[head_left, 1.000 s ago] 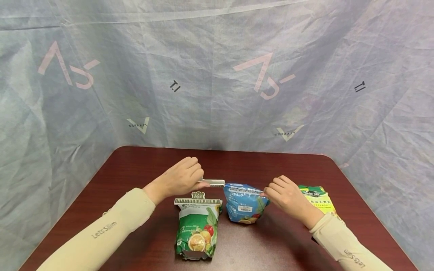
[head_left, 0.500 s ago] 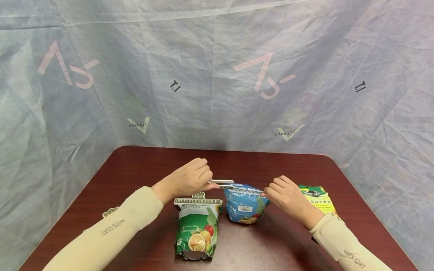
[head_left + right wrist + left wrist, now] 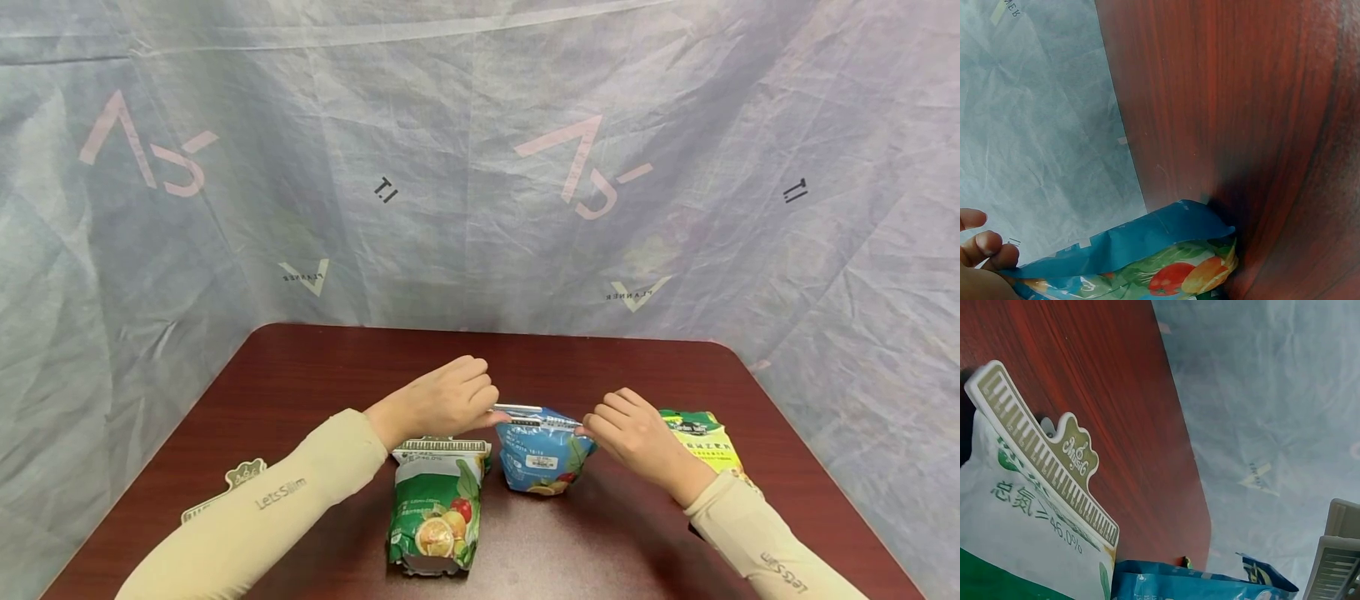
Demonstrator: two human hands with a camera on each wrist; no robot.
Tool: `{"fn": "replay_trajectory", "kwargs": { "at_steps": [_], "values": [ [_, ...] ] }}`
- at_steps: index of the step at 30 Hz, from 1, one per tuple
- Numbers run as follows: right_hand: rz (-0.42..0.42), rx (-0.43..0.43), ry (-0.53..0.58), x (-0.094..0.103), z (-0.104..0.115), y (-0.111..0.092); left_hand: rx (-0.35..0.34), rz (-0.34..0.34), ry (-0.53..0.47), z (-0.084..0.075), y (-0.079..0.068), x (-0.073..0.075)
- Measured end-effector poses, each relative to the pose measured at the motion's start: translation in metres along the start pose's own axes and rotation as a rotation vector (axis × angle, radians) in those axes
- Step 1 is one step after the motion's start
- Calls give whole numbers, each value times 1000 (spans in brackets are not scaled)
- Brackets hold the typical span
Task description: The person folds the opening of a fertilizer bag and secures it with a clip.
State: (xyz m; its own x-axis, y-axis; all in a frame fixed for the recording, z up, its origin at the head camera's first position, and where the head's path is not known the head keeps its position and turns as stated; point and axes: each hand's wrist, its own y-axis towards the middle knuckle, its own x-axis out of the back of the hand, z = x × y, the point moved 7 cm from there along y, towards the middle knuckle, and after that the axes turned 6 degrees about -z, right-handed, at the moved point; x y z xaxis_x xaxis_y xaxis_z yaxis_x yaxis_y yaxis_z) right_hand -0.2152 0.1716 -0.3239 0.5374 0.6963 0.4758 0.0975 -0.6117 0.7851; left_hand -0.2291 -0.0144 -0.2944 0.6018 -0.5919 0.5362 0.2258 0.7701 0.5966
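My left hand [image 3: 453,396] grips a white bag clip [image 3: 521,409] with a piano-key pattern, its two bars spread apart. In the head view the bars overlap the upper edge of a blue bag [image 3: 536,467] printed with fruit. The clip [image 3: 1335,569] appears at the lower right of the left wrist view, near the top of the blue bag [image 3: 1185,584]. Thumb and fingers of my right hand [image 3: 630,433] pinch the bag's top right corner. From the right wrist side, the bag's blue top [image 3: 1147,234] shows folded over above the printed vegetables.
A green and white bag [image 3: 427,487], clipped along its top, stands left of the blue one. Another clip [image 3: 247,477] lies partly behind my left sleeve. Beyond my right wrist is a yellow-green bag [image 3: 701,442]. Grey cloth [image 3: 465,208] hangs behind the table [image 3: 337,350].
My left hand has moved right with the clip, bringing its bars from beside the blue bag to over its top edge. The right hand has stayed at the corner.
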Motion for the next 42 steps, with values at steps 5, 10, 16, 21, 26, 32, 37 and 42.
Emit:
{"fn": "replay_trajectory", "kwargs": {
  "at_steps": [5,10,16,21,26,32,37,42],
  "values": [
    [-3,4,2,0,0,3,-15,-14,1,-1,5,-5],
    [-5,5,3,1,0,3,-34,-27,-6,-3,10,-11],
    [3,2,1,0,-1,1,-46,-15,-11,-8,17,-18],
    [12,-7,0,0,-1,-1,-41,26,-14,-10,21,-25],
    [11,-9,0,0,-1,-1,-38,56,-11,-11,23,-33],
    [7,-5,3,1,-1,0,-34,77,-14,-12,26,-39],
    [0,-3,5,2,0,1,-40,84,-3,-13,27,-43],
    [-7,-11,27,2,-1,0,-49,84,6,-14,28,-46]
  ]
}}
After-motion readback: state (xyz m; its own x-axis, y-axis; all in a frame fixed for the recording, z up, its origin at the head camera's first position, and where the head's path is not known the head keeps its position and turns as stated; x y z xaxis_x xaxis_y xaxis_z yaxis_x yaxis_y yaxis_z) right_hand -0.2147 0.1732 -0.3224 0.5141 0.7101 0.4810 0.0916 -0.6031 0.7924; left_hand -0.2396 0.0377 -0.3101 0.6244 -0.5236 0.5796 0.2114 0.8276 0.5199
